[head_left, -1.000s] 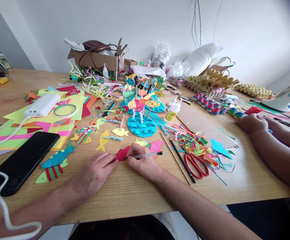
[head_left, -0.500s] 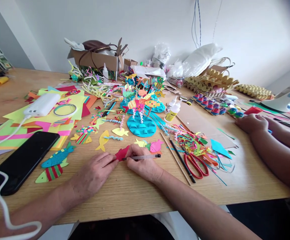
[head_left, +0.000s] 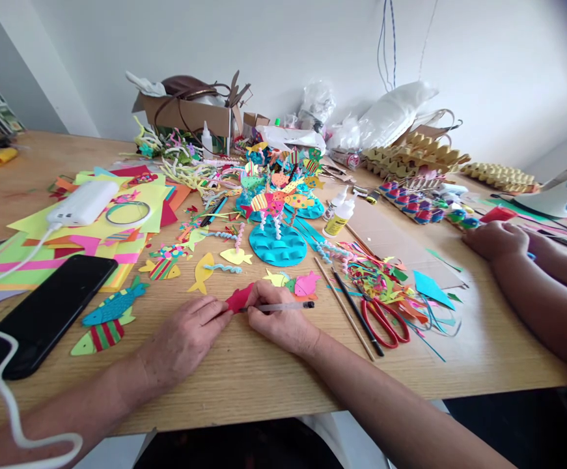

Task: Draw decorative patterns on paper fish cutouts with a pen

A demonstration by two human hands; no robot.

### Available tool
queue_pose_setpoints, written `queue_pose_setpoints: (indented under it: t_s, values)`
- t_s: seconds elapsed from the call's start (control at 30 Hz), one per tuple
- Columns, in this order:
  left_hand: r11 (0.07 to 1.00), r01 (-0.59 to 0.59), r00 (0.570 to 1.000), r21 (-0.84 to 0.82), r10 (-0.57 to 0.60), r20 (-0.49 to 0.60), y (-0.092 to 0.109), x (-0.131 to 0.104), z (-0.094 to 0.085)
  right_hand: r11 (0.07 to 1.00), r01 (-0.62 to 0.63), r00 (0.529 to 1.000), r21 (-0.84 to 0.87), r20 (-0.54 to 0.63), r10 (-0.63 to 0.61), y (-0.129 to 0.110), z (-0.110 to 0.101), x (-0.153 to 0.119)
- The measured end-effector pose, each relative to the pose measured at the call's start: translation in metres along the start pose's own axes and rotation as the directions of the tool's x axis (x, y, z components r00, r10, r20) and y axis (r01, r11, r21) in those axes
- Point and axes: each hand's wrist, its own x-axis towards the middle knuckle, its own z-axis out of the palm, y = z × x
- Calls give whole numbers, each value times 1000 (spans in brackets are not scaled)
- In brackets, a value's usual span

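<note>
Only the pen [head_left: 283,305] has shifted noticeably since the frame a second ago: it lies a little further toward the left hand [head_left: 188,335], its rear end slightly lower, while both hands keep nearly the same place. Red paper cutout [head_left: 237,298] is the piece being worked, close to the table's surface between the two hands, partly covered by both. Its left end is held by the left hand's drawn-together fingertips; the right hand [head_left: 283,326] grips the pen near its tip, and whether that tip touches the paper cannot be told. The cutout looks very light, thin and easily creased, likely to slide or turn under a stroke, so it is best pressed flat near an end or lifted gently by an edge. Smooth wood-grained table [head_left: 244,391] gives firm support, with yellow fish [head_left: 200,273] and pink fish [head_left: 307,284] just beyond, red-handled scissors [head_left: 385,324] to the right and a black phone [head_left: 43,312] to the left. Farther back, a cardboard box [head_left: 190,118] and egg trays [head_left: 414,159] stand near a pale wall [head_left: 283,52]; another person's forearms [head_left: 532,286] rest at the far right.
</note>
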Motion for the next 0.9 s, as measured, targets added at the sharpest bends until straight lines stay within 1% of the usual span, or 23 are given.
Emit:
queue_pose_setpoints:
  t_s: [0.17, 0.33, 0.5, 0.67, 0.7, 0.77, 0.83, 0.9]
  values:
    - [1000, 6, 1000, -10, -6, 18, 0, 1, -2, 1000, -8, 1000, -11, -11, 8, 0, 0, 0]
    - [1000, 5, 1000, -22, -4, 6, 0, 3, -4, 1000, -4, 1000, -4, -23, 4, 0, 0, 1]
    - [1000, 3, 1000, -31, -2, 12, 0, 3, -3, 1000, -1, 1000, 2, -11, 1, 0, -2, 0]
    - [1000, -26, 1000, 17, 26, 11, -1, 2, -3, 1000, -5, 1000, 11, -13, 5, 0, -2, 0]
    - [999, -31, 999, 33, 31, 7, -2, 2, -3, 999, -11, 1000, 31, -21, 11, 1, -2, 1]
    - [998, -36, 999, 47, 36, 2, -2, 1, -2, 991, -43, 998, 124, -41, 48, 2, -1, 2]
    - [1000, -23, 1000, 19, 22, 14, -3, 0, -2, 969, -85, 993, 232, -64, 103, 2, -1, 4]
    - [999, -6, 999, -32, 7, 37, -4, 0, -1, 949, -116, 987, 294, -70, 143, 2, -4, 5]
